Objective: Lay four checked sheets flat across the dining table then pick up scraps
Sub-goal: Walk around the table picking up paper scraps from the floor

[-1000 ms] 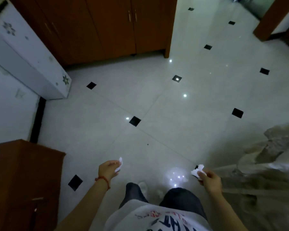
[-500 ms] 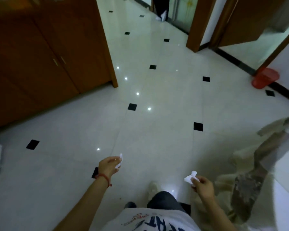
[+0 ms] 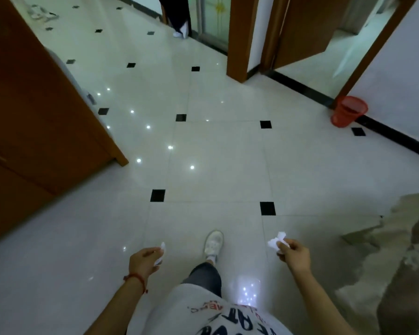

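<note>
My left hand [image 3: 142,261], with a red cord at the wrist, is closed around a small white paper scrap [image 3: 160,252] that sticks out past the fingers. My right hand [image 3: 293,255] pinches a crumpled white paper scrap [image 3: 277,240] between thumb and fingers. Both hands hang low in front of my body over the glossy tiled floor. The dining table and the checked sheets are out of view; only a blurred draped cloth [image 3: 397,257] shows at the lower right edge.
A red mesh waste basket [image 3: 348,111] stands against the white wall at the right, beside an open wooden door [image 3: 300,32]. A brown wooden cabinet [image 3: 34,122] fills the left. Another person's legs [image 3: 179,18] stand at the far doorway. My white shoe [image 3: 213,243] is stepping forward.
The view has swung to the right as I walk, bringing the red basket and doorways closer. Both hands keep their scraps in the same hold.
</note>
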### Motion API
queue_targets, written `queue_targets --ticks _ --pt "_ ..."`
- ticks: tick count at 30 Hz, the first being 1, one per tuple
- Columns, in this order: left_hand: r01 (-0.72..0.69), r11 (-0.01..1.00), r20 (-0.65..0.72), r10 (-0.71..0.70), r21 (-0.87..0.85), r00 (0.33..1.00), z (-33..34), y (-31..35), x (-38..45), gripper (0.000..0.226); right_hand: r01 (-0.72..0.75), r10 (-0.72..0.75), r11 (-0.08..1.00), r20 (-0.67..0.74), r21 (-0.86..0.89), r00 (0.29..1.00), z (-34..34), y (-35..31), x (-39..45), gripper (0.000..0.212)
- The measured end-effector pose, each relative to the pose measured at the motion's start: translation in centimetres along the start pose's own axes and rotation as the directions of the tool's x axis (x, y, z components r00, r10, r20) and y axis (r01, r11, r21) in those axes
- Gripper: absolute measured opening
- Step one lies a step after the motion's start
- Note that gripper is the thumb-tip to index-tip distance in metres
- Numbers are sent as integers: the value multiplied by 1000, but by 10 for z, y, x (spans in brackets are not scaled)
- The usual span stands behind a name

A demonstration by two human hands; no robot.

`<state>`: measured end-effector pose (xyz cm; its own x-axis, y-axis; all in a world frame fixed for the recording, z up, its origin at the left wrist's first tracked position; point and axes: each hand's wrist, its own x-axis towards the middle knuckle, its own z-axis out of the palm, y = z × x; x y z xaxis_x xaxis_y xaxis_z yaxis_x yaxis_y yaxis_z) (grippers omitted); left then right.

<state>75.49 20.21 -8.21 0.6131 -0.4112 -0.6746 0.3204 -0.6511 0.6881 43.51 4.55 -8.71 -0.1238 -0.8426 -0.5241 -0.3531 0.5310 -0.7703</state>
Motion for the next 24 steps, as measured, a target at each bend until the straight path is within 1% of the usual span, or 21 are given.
queue_targets --ticks 1,5,7,8,10,11,13,14,16,19,22,24 --pt "-4 1000 13 4 19 1000 12 21 17 14 -18 18 1000 -19 9 1000 1 -12 14 4" --pt "-35 997 104 28 63 994 75 119 81 13 -108 115 991 -107 76 988 -2 -60 74 17" --pt "-77 993 183 60 90 981 114 173 109 14 -132 148 985 -145 111 978 -6 -85 101 12" --pt "-106 987 227 78 117 971 135 199 123 15 -137 158 982 -160 133 974 -8 -97 115 7" --pt "-176 968 293 118 180 949 180 246 143 17 -144 174 978 -206 153 963 -15 -116 139 16" --pt "-206 958 323 135 198 937 204 268 151 18 -155 189 975 -227 161 955 -18 -121 150 17" --pt "-266 936 392 161 230 906 254 304 163 23 -183 232 963 -258 200 938 -27 -128 174 7" --pt "-297 922 428 170 250 888 280 320 168 28 -198 256 955 -272 223 928 -32 -129 186 6" --pt "-334 901 486 168 277 858 330 346 179 32 -225 302 939 -309 261 902 -45 -131 213 14" --pt "-341 894 515 153 292 843 402 377 192 29 -259 360 915 -337 308 870 -70 -138 260 19" --pt "-342 889 509 152 304 847 464 405 202 23 -256 384 901 -371 350 845 -101 -155 313 15" --pt "-317 900 495 137 301 858 500 424 206 17 -245 375 903 -370 353 850 -124 -175 352 8"
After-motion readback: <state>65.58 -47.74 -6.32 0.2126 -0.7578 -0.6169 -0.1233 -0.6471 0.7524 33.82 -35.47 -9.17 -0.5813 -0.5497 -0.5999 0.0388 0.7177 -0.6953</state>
